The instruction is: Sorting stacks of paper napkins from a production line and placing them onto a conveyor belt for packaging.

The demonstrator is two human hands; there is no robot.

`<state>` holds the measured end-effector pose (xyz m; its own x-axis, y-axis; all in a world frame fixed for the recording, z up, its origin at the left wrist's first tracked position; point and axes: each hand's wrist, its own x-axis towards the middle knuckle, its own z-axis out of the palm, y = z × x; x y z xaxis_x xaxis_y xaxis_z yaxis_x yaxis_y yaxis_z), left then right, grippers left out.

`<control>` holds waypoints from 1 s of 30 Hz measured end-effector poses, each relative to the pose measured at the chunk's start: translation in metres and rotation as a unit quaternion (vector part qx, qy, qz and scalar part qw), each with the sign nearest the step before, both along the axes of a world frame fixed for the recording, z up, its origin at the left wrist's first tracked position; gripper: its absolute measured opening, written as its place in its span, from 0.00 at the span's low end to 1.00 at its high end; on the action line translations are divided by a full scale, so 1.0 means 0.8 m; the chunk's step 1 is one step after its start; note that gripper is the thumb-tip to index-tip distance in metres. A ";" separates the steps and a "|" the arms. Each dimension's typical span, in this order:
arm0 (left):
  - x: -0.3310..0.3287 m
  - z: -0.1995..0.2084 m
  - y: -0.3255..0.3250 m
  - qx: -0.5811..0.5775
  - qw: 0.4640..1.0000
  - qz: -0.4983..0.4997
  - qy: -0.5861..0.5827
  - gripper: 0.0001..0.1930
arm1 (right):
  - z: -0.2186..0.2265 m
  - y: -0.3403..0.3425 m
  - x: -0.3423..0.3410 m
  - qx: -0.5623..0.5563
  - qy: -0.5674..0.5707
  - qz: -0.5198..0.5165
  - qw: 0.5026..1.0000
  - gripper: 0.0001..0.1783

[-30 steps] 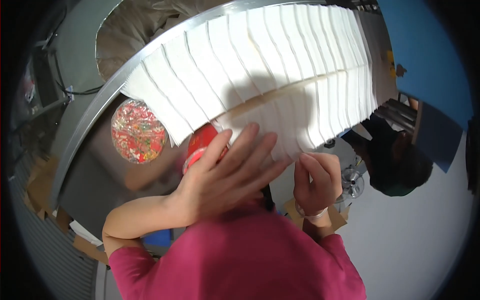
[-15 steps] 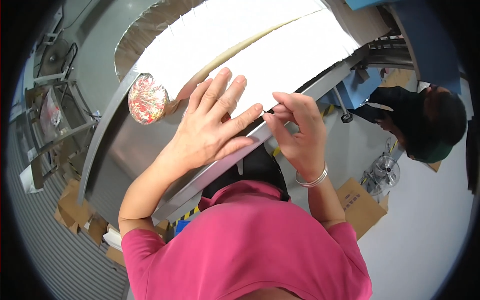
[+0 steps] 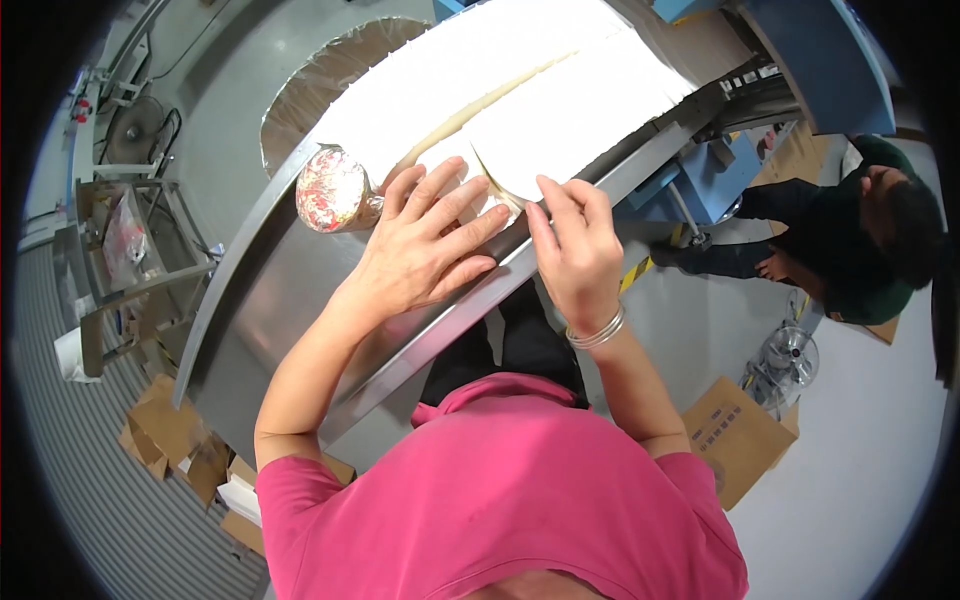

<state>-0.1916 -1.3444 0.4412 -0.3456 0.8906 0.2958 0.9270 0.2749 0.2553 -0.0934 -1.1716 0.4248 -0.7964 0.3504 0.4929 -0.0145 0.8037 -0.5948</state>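
Observation:
Two long rows of white, overexposed sheet-like material (image 3: 570, 115) lie on a metal table (image 3: 290, 275), a beige gap between them. My left hand (image 3: 405, 255) rests spread on the near left end of the right row, fingers apart. At that row's near edge, my right hand (image 3: 580, 250) has thumb and forefinger pinched on the corner of a white sheet (image 3: 500, 190). A thin dark, curved line runs from the pinch along the sheet's edge. A round bundle (image 3: 332, 190) with a red-and-white patterned end, in clear shiny wrap, stands left of my left hand.
The table's raised metal rim (image 3: 400, 365) runs between me and the sheets. Blue machine panels (image 3: 825, 65) stand at far right, near a seated person (image 3: 850, 240). Cardboard boxes (image 3: 735, 440) and a fan (image 3: 785, 360) are on the floor at right. A metal rack (image 3: 130, 250) stands left.
My right hand has drawn the sheet's corner up, and a curved edge now shows between my hands. My left hand stays spread on the row. The whole view has shifted slightly.

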 end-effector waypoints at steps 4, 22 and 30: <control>0.001 0.002 0.000 0.009 1.000 -0.001 0.006 0.23 | -0.007 -0.011 0.001 0.094 0.034 -0.017 0.995 0.17; -0.005 -0.003 0.001 0.019 0.997 -0.014 0.070 0.21 | 0.059 0.023 -0.019 -0.033 0.043 0.030 0.998 0.11; -0.006 -0.002 0.005 -0.010 0.996 -0.028 0.085 0.21 | -0.001 0.026 0.124 -0.411 0.265 -0.181 0.853 0.10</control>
